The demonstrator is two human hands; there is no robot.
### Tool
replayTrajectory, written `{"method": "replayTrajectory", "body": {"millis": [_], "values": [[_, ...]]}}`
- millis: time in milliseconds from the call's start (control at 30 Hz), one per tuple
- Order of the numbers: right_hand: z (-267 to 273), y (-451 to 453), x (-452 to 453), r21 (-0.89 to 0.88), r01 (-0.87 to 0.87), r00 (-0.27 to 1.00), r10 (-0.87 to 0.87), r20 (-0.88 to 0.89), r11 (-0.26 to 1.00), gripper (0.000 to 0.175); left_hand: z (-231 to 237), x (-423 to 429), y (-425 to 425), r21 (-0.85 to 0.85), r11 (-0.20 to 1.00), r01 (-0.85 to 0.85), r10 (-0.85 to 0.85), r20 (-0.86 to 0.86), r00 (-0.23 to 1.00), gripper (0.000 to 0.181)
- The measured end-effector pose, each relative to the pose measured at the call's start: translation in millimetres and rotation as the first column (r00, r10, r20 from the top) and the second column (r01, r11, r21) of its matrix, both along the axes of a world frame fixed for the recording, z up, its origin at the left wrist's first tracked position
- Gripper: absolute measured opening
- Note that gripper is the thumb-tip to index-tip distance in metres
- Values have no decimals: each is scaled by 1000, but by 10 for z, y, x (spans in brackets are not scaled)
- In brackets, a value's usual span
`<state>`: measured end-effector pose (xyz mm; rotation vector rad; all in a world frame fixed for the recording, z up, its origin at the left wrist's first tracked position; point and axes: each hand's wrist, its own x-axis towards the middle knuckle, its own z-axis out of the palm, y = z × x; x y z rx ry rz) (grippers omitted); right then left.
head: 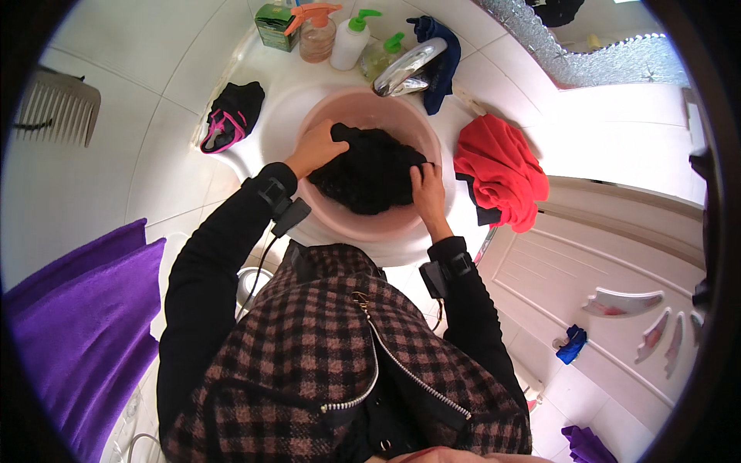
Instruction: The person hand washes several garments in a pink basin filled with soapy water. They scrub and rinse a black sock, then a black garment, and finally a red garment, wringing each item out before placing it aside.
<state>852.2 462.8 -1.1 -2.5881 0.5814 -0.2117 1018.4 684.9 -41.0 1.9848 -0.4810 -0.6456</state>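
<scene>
A pink plastic basin (334, 223) sits in the white washbasin (278, 124). Dark, wet-looking black cloth (370, 171) lies bunched inside it, with a little liquid showing around its edge. My left hand (320, 149) grips the cloth at its upper left, thumb over the fabric. At the right edge of the same cloth is my right hand (429, 194), its fingers bent over the fabric near the basin's wall. A chrome faucet (410, 66) reaches over the basin's back rim.
Behind stand a green box (277, 27), a spray bottle (316, 40), a white pump bottle (349, 43) and a green pump bottle (382, 55). Navy cloth (443, 63) hangs by the faucet. Black-and-pink cloth (234, 116) lies left, red cloth (501, 173) right.
</scene>
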Motion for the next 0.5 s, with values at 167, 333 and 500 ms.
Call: {"method": "replayTrajectory", "body": {"millis": [167, 333, 500], "values": [[-424, 33, 262, -451, -300, 940, 341, 11, 841, 45, -181, -47, -226, 60, 996, 67, -78, 200, 977, 75], [-907, 92, 535, -317, -433, 899, 376, -225, 844, 50, -454, -133, -288, 261, 965, 34, -65, 108, 992, 82], [-1009, 40, 1053, 9, -137, 921, 130, -366, 991, 38, -570, -133, -591, 277, 938, -207, 278, -246, 929, 80]]}}
